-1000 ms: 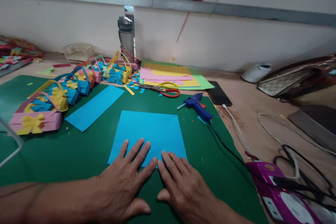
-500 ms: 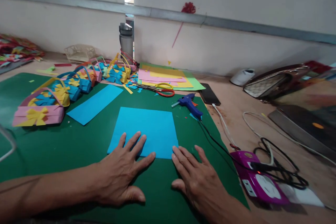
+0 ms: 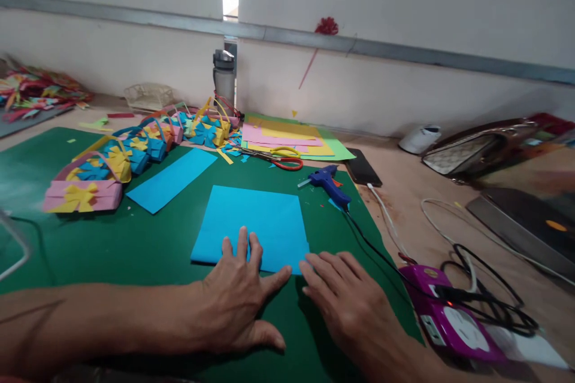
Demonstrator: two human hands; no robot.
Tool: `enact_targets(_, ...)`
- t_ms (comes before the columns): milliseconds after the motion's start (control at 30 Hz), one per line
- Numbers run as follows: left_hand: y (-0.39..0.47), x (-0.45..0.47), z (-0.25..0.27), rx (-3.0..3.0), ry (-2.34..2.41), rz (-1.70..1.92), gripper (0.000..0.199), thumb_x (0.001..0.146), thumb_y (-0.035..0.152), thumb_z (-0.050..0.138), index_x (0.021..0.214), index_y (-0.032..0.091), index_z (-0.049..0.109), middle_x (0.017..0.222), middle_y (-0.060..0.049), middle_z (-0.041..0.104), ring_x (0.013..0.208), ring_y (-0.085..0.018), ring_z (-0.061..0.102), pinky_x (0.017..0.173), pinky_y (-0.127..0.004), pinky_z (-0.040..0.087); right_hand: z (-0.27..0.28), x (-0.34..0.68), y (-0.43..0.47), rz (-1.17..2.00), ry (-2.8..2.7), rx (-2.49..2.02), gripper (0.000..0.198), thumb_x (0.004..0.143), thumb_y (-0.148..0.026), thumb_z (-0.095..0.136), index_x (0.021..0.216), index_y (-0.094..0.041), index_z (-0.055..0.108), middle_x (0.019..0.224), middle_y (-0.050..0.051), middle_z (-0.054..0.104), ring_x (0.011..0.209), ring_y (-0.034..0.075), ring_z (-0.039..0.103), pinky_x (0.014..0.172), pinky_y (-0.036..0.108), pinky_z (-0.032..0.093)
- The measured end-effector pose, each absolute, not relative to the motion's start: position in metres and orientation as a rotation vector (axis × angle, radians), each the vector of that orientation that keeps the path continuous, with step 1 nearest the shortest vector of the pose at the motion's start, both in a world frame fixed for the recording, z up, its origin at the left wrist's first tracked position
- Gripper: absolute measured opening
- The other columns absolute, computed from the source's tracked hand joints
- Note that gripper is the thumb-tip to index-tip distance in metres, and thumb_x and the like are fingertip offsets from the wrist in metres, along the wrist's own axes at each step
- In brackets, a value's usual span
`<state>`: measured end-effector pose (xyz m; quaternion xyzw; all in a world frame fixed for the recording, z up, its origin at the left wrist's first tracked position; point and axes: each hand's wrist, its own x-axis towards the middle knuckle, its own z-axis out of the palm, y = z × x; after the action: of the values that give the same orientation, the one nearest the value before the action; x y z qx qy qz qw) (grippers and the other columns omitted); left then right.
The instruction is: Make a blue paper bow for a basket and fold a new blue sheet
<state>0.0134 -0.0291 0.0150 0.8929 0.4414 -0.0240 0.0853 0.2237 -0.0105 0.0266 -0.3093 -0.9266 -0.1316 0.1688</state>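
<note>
The paper sheet (image 3: pixel 265 221) lies on the mat (image 3: pixel 148 251); the left hand (image 3: pixel 240 299) is upon its near edge, the right hand (image 3: pixel 348 299) at its near right corner. To its left lies a paper strip (image 3: pixel 173 179), and farther left the small baskets (image 3: pixel 148 155). Behind it are the scissors (image 3: pixel 265 154); to its right, the glue gun (image 3: pixel 330 182), with the phone (image 3: pixel 363 167) beyond.

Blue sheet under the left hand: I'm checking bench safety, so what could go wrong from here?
The glue gun lies on the green mat nearby; if hot, it could burn the right hand. Its black cord might snag that hand. Uneven pressure from the left hand could skew the blue sheet.
</note>
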Motion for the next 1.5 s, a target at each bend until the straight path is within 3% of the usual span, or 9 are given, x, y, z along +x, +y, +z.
enact_targets(100,-0.028,0.011,0.015,2.667,1.31,-0.083,0.093,0.072,0.082,0.026,0.146,0.027,0.017,0.137,-0.034,0.03,0.125,-0.06,0.023,0.081,-0.076,0.031,0.022,0.21,0.003,-0.036,-2.699,-0.85,0.022,0.091,-0.011,0.038,0.087,-0.016,0.059,0.075,0.005,0.062,0.067,0.014,0.056,0.06,0.025,0.042)
enact_targets(200,-0.029,0.003,0.014,2.658,1.298,-0.079,0.092,0.074,0.081,0.024,0.146,0.024,0.013,0.141,-0.034,0.023,0.127,-0.058,0.019,0.083,-0.076,0.03,0.01,0.2,0.015,0.072,-2.759,-0.949,0.018,0.087,-0.009,0.043,0.076,-0.018,0.053,0.068,0.002,0.056,0.058,0.013,0.053,0.052,0.024,0.037)
enact_targets(333,-0.035,-0.02,0.009,2.65,1.313,-0.066,0.087,0.077,0.078,0.023,0.145,0.025,0.02,0.147,-0.028,0.017,0.129,-0.057,0.014,0.085,-0.077,0.028,0.002,0.199,0.019,0.064,-2.744,-0.927,0.013,0.085,-0.008,0.047,0.079,-0.018,0.053,0.071,0.003,0.057,0.06,0.015,0.054,0.052,0.025,0.037)
enact_targets(567,-0.055,-0.079,-0.007,2.761,1.465,0.01,0.072,0.085,0.067,0.033,0.145,0.027,0.023,0.15,-0.017,0.021,0.134,-0.048,0.014,0.094,-0.068,0.032,0.0,0.202,0.017,0.058,-2.699,-0.834,0.015,0.087,-0.007,0.04,0.084,-0.018,0.051,0.072,0.004,0.055,0.059,0.016,0.053,0.05,0.026,0.037)
enact_targets(967,-0.067,-0.122,-0.014,2.962,1.645,0.191,0.047,0.091,0.051,0.043,0.132,0.026,0.048,0.14,-0.008,0.045,0.127,-0.033,0.039,0.102,-0.053,0.031,-0.001,0.203,0.014,0.055,-2.698,-0.86,0.013,0.086,-0.008,0.042,0.084,-0.018,0.051,0.073,0.004,0.055,0.061,0.016,0.051,0.052,0.025,0.036)
enact_targets(1100,-0.057,-0.12,-0.002,2.896,1.652,0.528,0.027,0.093,0.035,0.046,0.108,0.02,0.062,0.122,-0.01,0.059,0.113,-0.028,0.052,0.093,-0.046,0.041,0.0,0.201,0.013,0.044,-2.712,-0.899,0.008,0.085,-0.01,0.048,0.085,-0.017,0.052,0.075,0.004,0.055,0.064,0.015,0.051,0.054,0.025,0.035)
enact_targets(1200,-0.045,-0.095,0.01,2.9,1.46,0.732,0.021,0.092,0.025,0.045,0.106,0.015,0.058,0.108,-0.012,0.064,0.101,-0.025,0.056,0.086,-0.04,0.046,0.005,0.199,0.011,0.005,-2.772,-0.937,0.009,0.085,-0.009,0.049,0.087,-0.017,0.054,0.075,0.004,0.055,0.064,0.015,0.05,0.054,0.026,0.032)
enact_targets(1367,-0.019,-0.043,0.014,3.011,0.928,0.381,0.026,0.092,0.033,0.046,0.109,0.014,0.052,0.095,-0.011,0.062,0.08,-0.022,0.056,0.07,-0.035,0.047,0.018,0.199,0.008,-0.043,-2.987,-0.863,0.044,0.083,-0.007,0.051,0.125,-0.021,0.047,0.082,0.004,0.055,0.068,0.017,0.049,0.056,0.027,0.032)
enact_targets(1500,-0.004,-0.034,0.007,2.989,0.767,0.307,0.028,0.093,0.035,0.043,0.109,0.014,0.051,0.092,-0.009,0.06,0.075,-0.021,0.053,0.066,-0.034,0.042,0.024,0.201,0.008,-0.023,-3.098,-0.783,0.044,0.086,-0.012,0.049,0.129,-0.022,0.045,0.085,0.006,0.055,0.07,0.017,0.049,0.057,0.028,0.033)
